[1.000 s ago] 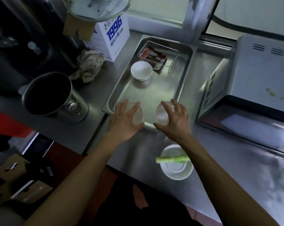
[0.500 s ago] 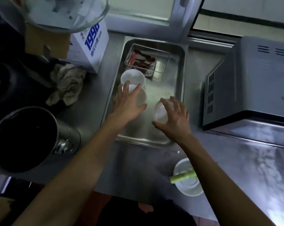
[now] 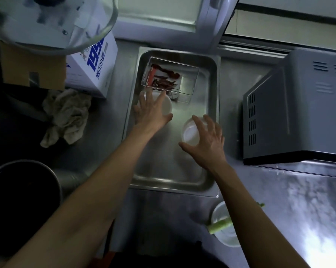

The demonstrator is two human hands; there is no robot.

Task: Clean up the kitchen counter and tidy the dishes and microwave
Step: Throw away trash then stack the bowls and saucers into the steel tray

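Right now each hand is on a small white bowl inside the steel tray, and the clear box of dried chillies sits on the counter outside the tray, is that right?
Not quite: the head view shows the clear box of dried chillies inside the steel tray, at its far end. The rest stands: the left hand and the right hand are each on a small white bowl.

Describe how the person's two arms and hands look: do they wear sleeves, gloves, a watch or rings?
Both forearms are bare up to the frame edge: no sleeves show. The left hand and the right hand wear no gloves. No watch, bracelet or ring is visible, though the dim light hides fine detail.
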